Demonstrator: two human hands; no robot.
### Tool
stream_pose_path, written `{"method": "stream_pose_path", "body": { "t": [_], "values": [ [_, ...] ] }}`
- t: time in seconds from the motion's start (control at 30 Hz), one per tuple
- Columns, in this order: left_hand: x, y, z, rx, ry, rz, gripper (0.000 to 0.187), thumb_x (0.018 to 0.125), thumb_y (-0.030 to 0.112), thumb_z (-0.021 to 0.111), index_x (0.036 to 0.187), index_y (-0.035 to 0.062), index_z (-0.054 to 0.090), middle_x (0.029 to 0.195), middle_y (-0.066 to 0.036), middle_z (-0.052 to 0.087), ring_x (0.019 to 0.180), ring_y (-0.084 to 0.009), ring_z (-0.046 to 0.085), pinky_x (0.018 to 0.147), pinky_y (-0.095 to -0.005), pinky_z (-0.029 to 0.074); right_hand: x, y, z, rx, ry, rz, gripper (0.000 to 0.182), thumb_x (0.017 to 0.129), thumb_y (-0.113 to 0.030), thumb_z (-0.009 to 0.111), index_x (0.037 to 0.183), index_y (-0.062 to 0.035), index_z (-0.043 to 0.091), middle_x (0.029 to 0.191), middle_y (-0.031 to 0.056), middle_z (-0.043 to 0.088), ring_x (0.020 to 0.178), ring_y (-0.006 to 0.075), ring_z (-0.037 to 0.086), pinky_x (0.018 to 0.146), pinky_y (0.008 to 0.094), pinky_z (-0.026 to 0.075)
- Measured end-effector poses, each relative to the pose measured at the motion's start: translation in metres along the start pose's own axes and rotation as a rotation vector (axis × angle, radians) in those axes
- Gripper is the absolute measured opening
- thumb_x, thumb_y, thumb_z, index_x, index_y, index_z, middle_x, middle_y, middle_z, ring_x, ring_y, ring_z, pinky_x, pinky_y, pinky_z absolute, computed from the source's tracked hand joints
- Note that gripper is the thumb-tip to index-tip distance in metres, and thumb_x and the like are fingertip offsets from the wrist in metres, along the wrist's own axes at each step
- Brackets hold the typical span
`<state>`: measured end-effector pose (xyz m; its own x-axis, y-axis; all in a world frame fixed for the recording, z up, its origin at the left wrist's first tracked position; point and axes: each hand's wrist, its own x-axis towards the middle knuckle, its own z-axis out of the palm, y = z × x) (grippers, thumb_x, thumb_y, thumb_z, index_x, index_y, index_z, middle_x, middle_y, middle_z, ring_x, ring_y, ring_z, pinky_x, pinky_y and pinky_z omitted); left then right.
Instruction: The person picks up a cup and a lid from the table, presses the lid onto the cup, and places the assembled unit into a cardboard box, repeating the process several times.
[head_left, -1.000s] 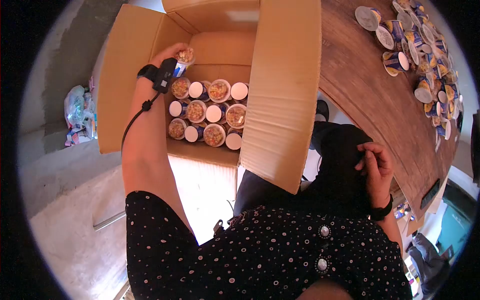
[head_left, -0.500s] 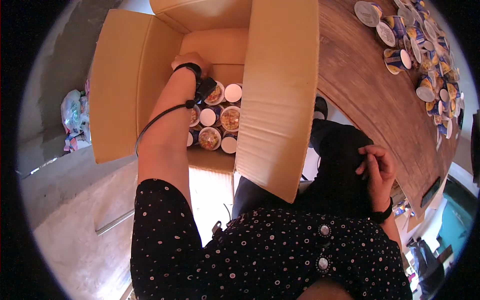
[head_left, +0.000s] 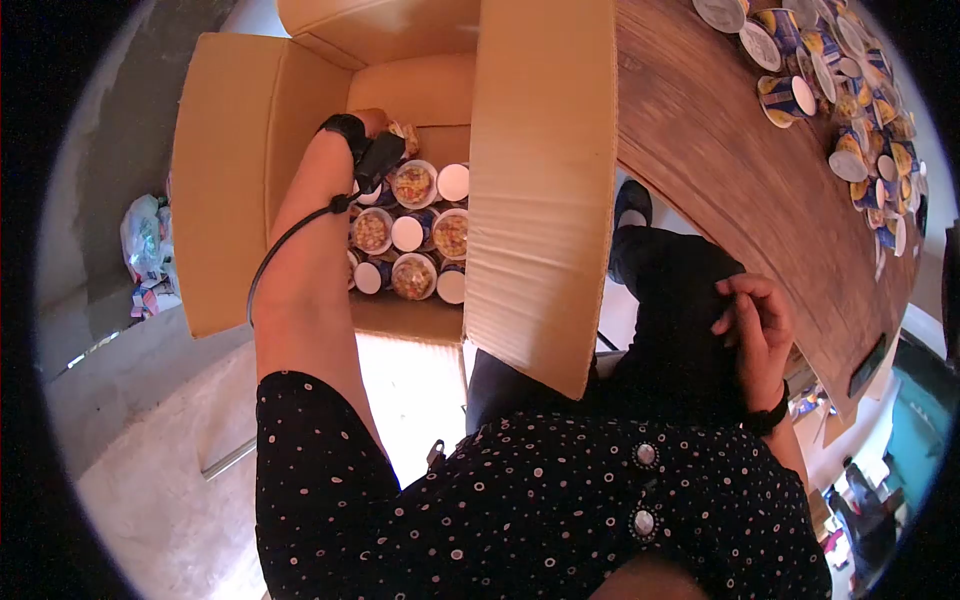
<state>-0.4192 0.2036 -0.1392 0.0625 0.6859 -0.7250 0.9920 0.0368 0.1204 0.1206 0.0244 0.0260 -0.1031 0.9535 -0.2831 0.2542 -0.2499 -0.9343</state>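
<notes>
My left hand point(head_left: 373, 122) reaches down inside a cardboard box point(head_left: 535, 190), near its far left inner corner. A snack cup point(head_left: 404, 138) lies tilted right beside that hand. The wristband and a black device hide most of the fingers, so their grip on the cup cannot be made out. Several cups stand in rows in the box, some showing a clear side with a mixed snack point(head_left: 413, 184), others a white round end point(head_left: 408, 234). My right hand point(head_left: 757, 320) rests by my knee, its fingers loosely bent and apart, holding nothing.
To the right, a brown wooden table point(head_left: 690, 130) bears a heap of blue-and-yellow cups point(head_left: 850, 160) at its far side. A dark phone point(head_left: 868, 366) lies near the table's edge. Plastic bags point(head_left: 148, 240) sit on the left. The box flaps stand out to both sides.
My left hand has shifted slightly left inside the box, and a tilted cup now shows beside it. More of the rows is uncovered. My right hand stays by the knee. The view has turned slightly.
</notes>
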Motion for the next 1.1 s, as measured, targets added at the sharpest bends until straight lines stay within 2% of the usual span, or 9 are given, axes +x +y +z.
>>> {"method": "stream_pose_path", "body": {
  "t": [0.1,0.17,0.3,0.43,0.5,0.6,0.83,0.9,1.1],
  "values": [
    [-0.008,0.013,-0.001,-0.002,0.095,-0.064,0.059,0.074,0.032,0.07,0.121,0.0015,0.051,0.101,-0.015,0.063,0.088,-0.031,0.062,0.078,-0.0368,0.048,0.001,-0.001,0.002,0.012,0.003,-0.012,0.014,0.093,-0.007,0.047,0.101,0.0005,0.056,0.098,0.0104,0.061,0.062,0.0111,0.057,0.057,0.0211,0.045],
    [0.023,-0.023,0.022,-0.364,0.127,0.398,0.069,0.071,0.034,0.073,0.124,-0.0004,0.046,0.101,-0.017,0.063,0.088,-0.0295,0.062,0.076,-0.036,0.049,0.001,0.0,0.002,0.025,0.01,-0.009,0.014,0.093,-0.007,0.047,0.101,0.0007,0.056,0.098,0.0104,0.061,0.061,0.0112,0.057,0.057,0.021,0.045],
    [-0.004,0.004,0.003,-0.593,0.024,0.242,0.073,0.065,0.041,0.076,0.12,0.0002,0.051,0.1,-0.016,0.064,0.09,-0.0297,0.061,0.077,-0.0357,0.049,0.001,0.003,0.0,0.031,0.009,-0.025,0.014,0.093,-0.007,0.047,0.101,0.0004,0.056,0.098,0.0102,0.061,0.061,0.0107,0.057,0.055,0.0201,0.044],
    [-0.008,-0.006,-0.011,-0.183,0.146,-0.087,0.073,0.06,0.05,0.077,0.109,-0.0008,0.059,0.099,-0.017,0.064,0.091,-0.029,0.061,0.077,-0.0365,0.049,0.0,0.002,0.0,-0.008,0.039,0.024,0.014,0.093,-0.008,0.048,0.102,-0.0011,0.056,0.099,0.0094,0.062,0.062,0.0098,0.057,0.052,0.0189,0.043],
    [-0.008,-0.015,-0.027,-0.001,-0.016,-0.198,0.073,0.059,0.049,0.078,0.109,-0.0007,0.059,0.103,-0.02,0.063,0.093,-0.0301,0.062,0.077,-0.039,0.049,0.001,0.002,0.0,-0.006,0.036,0.031,0.015,0.093,-0.009,0.048,0.103,-0.0013,0.056,0.099,0.009,0.062,0.062,0.0094,0.058,0.052,0.0186,0.043],
    [0.025,-0.076,-0.005,0.159,0.17,0.08,0.073,0.059,0.048,0.078,0.111,0.001,0.058,0.106,-0.02,0.062,0.097,-0.0318,0.061,0.08,-0.0408,0.048,0.001,0.001,0.0,0.006,0.027,0.024,0.015,0.093,-0.009,0.048,0.103,-0.0015,0.056,0.099,0.0086,0.063,0.062,0.0089,0.058,0.051,0.0181,0.042],
    [0.008,-0.061,-0.002,0.416,-0.011,-0.137,0.065,0.066,0.03,0.074,0.122,0.0072,0.05,0.114,-0.02,0.058,0.103,-0.0347,0.057,0.088,-0.0407,0.046,0.003,0.001,-0.003,0.045,0.002,-0.008,0.015,0.092,-0.005,0.047,0.103,-0.0007,0.056,0.099,0.009,0.063,0.062,0.0088,0.058,0.052,0.018,0.043],
    [0.011,-0.079,-0.006,0.297,-0.053,0.058,0.062,0.067,0.032,0.073,0.121,0.0117,0.052,0.115,-0.017,0.059,0.106,-0.0342,0.056,0.088,-0.0413,0.045,0.003,0.004,-0.003,0.044,-0.005,-0.024,0.015,0.092,-0.005,0.047,0.104,-0.0006,0.056,0.099,0.0089,0.063,0.063,0.0087,0.058,0.052,0.0181,0.043],
    [0.032,-0.076,-0.001,0.597,-0.13,0.072,0.058,0.068,0.029,0.072,0.121,0.0122,0.055,0.116,-0.013,0.059,0.104,-0.031,0.058,0.086,-0.0401,0.047,0.002,0.002,-0.002,0.044,0.014,-0.01,0.015,0.092,-0.005,0.047,0.104,-0.0005,0.056,0.099,0.0089,0.063,0.062,0.0084,0.058,0.05,0.0176,0.042]
  ]
}}
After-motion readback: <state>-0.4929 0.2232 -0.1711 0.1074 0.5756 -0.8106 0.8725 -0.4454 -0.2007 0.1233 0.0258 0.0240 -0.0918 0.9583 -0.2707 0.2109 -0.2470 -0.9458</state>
